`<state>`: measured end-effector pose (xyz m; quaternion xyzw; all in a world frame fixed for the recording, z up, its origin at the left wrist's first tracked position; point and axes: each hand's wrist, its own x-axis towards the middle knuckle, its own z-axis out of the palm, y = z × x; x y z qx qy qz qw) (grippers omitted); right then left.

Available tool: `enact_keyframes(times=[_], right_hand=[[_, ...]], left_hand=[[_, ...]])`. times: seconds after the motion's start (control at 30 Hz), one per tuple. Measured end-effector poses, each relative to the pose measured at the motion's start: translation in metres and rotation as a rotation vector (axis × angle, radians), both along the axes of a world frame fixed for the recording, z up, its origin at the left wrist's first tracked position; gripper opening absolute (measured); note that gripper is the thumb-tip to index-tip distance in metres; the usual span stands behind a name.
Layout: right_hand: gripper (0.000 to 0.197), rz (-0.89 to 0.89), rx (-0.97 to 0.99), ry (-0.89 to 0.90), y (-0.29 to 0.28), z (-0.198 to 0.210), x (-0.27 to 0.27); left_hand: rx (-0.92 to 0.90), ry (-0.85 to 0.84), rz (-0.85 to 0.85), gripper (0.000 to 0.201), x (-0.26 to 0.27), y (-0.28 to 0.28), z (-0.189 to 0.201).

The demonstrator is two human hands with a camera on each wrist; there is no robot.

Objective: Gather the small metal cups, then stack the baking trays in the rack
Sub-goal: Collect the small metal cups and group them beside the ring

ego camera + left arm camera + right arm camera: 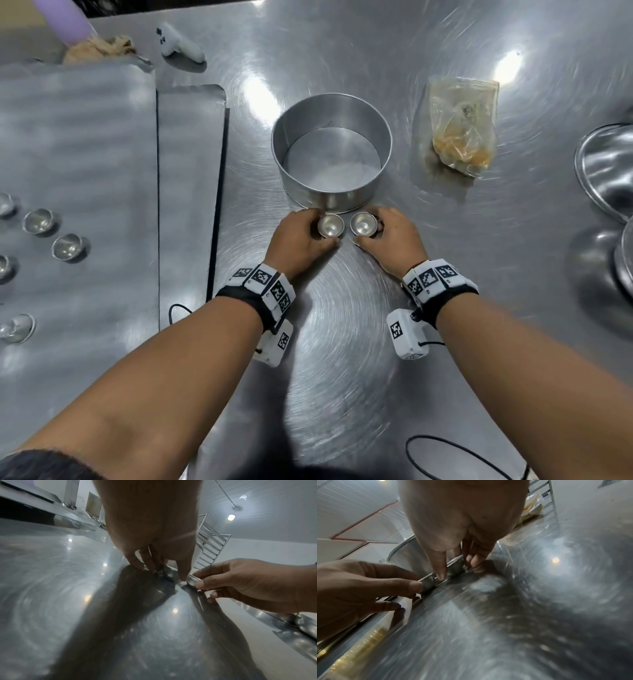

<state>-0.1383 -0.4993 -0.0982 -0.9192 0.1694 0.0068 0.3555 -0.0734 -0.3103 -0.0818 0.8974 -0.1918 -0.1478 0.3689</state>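
Holding one small metal cup in each hand, I am keeping both low on the shiny steel table [342, 342]. My left hand [301, 240] is curling its fingers and thumb round the left cup [330, 225]. My right hand [394, 238] is pinching the right cup [363, 223] the same way. The two cups are sitting side by side, near each other but not touching, just in front of the round cake tin [331, 150]. Both cups are standing upright with their open tops facing up.

More small cups [67, 246] are waiting on the big baking tray [85, 137] far to my left. A second tray [191, 154] is lying just beside it. A crinkly plastic bag [460, 126] is lying to the right of the tin. From my left wrist I am seeing a metal rack [211, 545] standing behind my fingers.
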Motion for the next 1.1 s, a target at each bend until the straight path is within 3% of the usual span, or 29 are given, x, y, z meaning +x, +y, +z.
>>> enact_keyframes(times=[0.27, 0.5, 0.77, 0.97, 1.1], right_hand=[[0.046, -0.011, 0.023, -0.026, -0.013, 0.003, -0.001], [0.040, -0.014, 0.044, -0.041, -0.017, 0.002, -0.002], [0.040, -0.013, 0.050, -0.033, -0.016, 0.006, -0.002], [0.073, -0.062, 0.105, 0.015, -0.020, 0.007, -0.005], [0.054, -0.114, 0.046, -0.038, -0.017, 0.016, -0.015]], left_hand=[[0.050, -0.031, 0.026, 0.051, -0.002, -0.017, -0.013], [0.024, -0.028, 0.062, 0.041, -0.007, -0.024, -0.008], [0.021, -0.022, 0.053, 0.046, -0.007, -0.024, -0.008], [0.007, 0.013, 0.035, 0.050, -0.007, -0.019, -0.004], [0.011, 0.056, 0.015, 0.059, -0.009, -0.004, 0.003]])
